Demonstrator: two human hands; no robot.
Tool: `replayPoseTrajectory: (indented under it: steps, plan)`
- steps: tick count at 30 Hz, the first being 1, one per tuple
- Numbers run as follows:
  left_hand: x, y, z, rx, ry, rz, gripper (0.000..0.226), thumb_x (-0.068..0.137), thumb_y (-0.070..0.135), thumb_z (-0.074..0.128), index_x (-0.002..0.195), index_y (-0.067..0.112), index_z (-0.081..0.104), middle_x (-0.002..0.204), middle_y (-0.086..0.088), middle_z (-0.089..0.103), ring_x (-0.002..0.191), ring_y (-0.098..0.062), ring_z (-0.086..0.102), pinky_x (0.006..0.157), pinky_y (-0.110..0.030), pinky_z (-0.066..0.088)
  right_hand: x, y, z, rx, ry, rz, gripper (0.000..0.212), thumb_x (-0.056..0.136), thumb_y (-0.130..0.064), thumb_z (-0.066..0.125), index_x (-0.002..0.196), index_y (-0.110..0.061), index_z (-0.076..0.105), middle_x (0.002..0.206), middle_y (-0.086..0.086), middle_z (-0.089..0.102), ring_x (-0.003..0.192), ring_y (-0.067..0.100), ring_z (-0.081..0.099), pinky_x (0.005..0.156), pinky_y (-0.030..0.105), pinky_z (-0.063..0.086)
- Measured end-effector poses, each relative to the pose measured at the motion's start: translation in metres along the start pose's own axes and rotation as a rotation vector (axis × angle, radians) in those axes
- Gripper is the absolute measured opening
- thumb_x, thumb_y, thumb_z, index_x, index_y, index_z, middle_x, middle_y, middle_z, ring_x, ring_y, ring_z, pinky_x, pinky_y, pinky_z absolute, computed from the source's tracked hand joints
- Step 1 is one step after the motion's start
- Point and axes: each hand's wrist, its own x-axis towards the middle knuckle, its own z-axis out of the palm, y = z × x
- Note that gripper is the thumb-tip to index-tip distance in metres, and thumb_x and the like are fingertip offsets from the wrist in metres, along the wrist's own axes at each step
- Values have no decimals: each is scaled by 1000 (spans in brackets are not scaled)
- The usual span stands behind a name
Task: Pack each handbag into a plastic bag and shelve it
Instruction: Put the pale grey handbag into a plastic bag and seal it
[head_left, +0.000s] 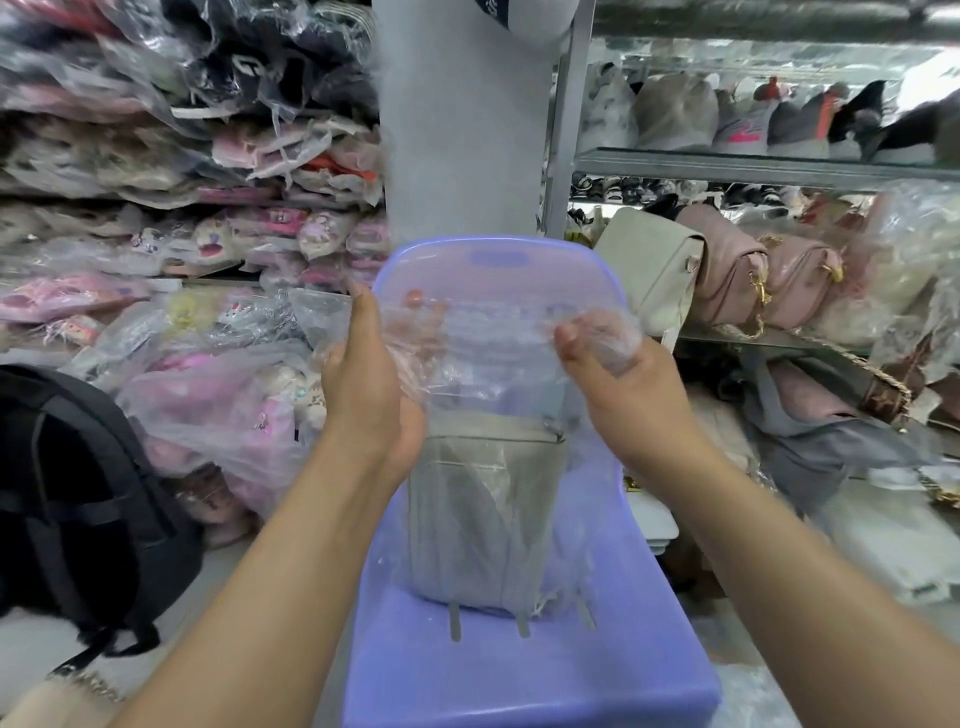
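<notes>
Surrounding things: a black fabric backpack (78, 493) sits off the left edge of the lilac-blue plastic chair (519, 675); stacks of plastic-wrapped soft goods (156, 156) fill the wall behind it; a white pillar (457, 130) rises behind the chair's backrest.
Right side: a grey metal shelf (727, 166) carries a cream flap handbag (649, 275) and quilted pink handbags (727, 270) with gold chains, with sports shoes (743, 124) one level up.
In the way: film veils the backrest's middle, and the left forearm crosses the seat's left edge.
Handbag: a grey fabric handbag (467, 519), tall and narrow, with a zip across its top; it stands upright inside a clear plastic bag (488, 374), near the seat's rear edge, just before the backrest.
Plastic bag: crumpled and glossy; its mouth is lifted above the handbag's top.
Position: the handbag is below and between both hands, its upper left corner just beside the left wrist.
Left hand (363, 379): grips the bag's left edge, thumb in front; the fingers behind the film seem spread, though blur hides detail.
Right hand (618, 374): pinches a bunched fold of film at the right edge.
</notes>
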Motion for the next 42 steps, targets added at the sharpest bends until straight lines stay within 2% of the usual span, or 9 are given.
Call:
replayPoseTrajectory:
  steps: [6, 12, 16, 21, 25, 28, 33, 38, 42]
  plan:
    - [-17, -12, -9, 520, 84, 329, 33, 97, 30, 66, 108, 24, 36, 101, 5, 74, 75, 9, 67, 70, -9, 49, 3, -11, 21, 526, 75, 359, 31, 107, -37, 50, 92, -15, 66, 85, 5, 78, 80, 26, 75, 73, 32, 59]
    - [-24, -21, -14, 578, -173, 283, 50, 88, 57, 64, 126, 24, 65, 126, 11, 70, 121, -5, 62, 111, -41, 45, 4, -18, 27, 479, 121, 454, 31, 105, -52, 45, 106, -28, 66, 86, 0, 73, 42, 13, 54, 49, 24, 48]
    - [-21, -21, -5, 335, -217, 200, 30, 107, 23, 44, 118, 10, 68, 125, 0, 71, 122, -14, 63, 114, -49, 41, 8, -19, 27, 383, 65, 450, 28, 108, -45, 45, 109, -32, 70, 107, 1, 71, 56, 19, 70, 48, 26, 53]
    - [-23, -9, -8, -184, -254, -119, 24, 104, 8, 35, 101, 16, 57, 118, -7, 73, 120, -25, 66, 110, -48, 43, 13, -23, 24, 541, 5, 483, 22, 104, -22, 53, 105, -15, 74, 110, 4, 78, 106, 24, 74, 97, 44, 57]
    - [-26, -7, -8, -277, -208, -113, 24, 96, 6, 35, 83, 17, 51, 67, 0, 53, 76, -24, 67, 94, -42, 49, 9, -30, 25, 694, -51, 522, 19, 106, -17, 49, 101, -11, 66, 71, -4, 67, 80, 18, 76, 87, 39, 56]
    - [-27, -11, 2, -9, -154, -49, 21, 97, 13, 40, 79, 14, 51, 54, 1, 34, 53, -21, 48, 65, -31, 42, 7, -30, 30, 636, 27, 540, 26, 102, -15, 46, 76, -16, 46, 55, -2, 34, 46, 17, 46, 76, 37, 50]
    - [-31, -29, 20, 638, -194, 178, 24, 106, 31, 40, 88, 20, 51, 48, 12, 37, 48, -12, 38, 52, -24, 35, 7, -29, 28, 599, -106, 516, 18, 82, -24, 43, 79, -22, 26, 73, 2, 22, 63, 20, 17, 73, 38, 30]
    - [-29, -44, 17, 956, -210, 353, 11, 97, 31, 45, 105, 24, 48, 69, 12, 61, 61, -5, 59, 57, -35, 48, 3, -17, 34, 222, -295, 323, 22, 72, -35, 61, 85, -17, 59, 75, 0, 58, 61, 14, 53, 61, 31, 42]
    - [-32, -52, 20, 1121, -234, 513, 21, 81, 29, 49, 99, 37, 43, 77, 15, 47, 68, -12, 53, 61, -38, 51, -3, -15, 28, -46, -491, 137, 61, 77, -70, 66, 98, -13, 64, 91, 7, 71, 92, 18, 71, 87, 33, 55]
